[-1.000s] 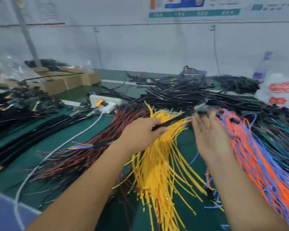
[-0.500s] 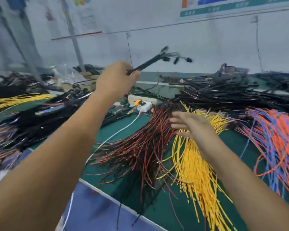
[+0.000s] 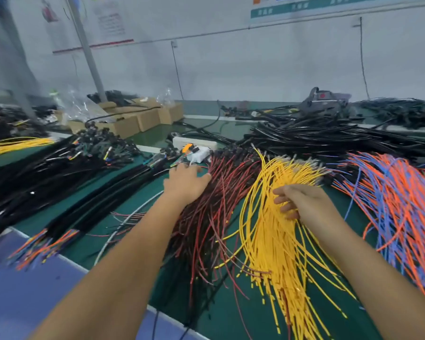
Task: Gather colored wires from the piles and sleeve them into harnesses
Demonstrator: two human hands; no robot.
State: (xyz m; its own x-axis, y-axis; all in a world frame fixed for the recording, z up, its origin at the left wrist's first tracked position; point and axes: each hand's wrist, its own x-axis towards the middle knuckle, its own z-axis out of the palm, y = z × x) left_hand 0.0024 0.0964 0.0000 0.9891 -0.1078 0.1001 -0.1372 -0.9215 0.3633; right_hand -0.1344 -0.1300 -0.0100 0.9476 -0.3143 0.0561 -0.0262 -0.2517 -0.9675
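The right hand [image 3: 302, 202], fingers loosely spread and gripping nothing, rests on the yellow wires [image 3: 275, 231] running lower-centre to upper-right, while the empty, open left hand [image 3: 185, 184] lies over the red wires [image 3: 214, 207].

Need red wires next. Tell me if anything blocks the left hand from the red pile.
Nothing visible does. The left hand hovers at the far left edge of the red wires, fingers spread and empty; whether it touches them is unclear.
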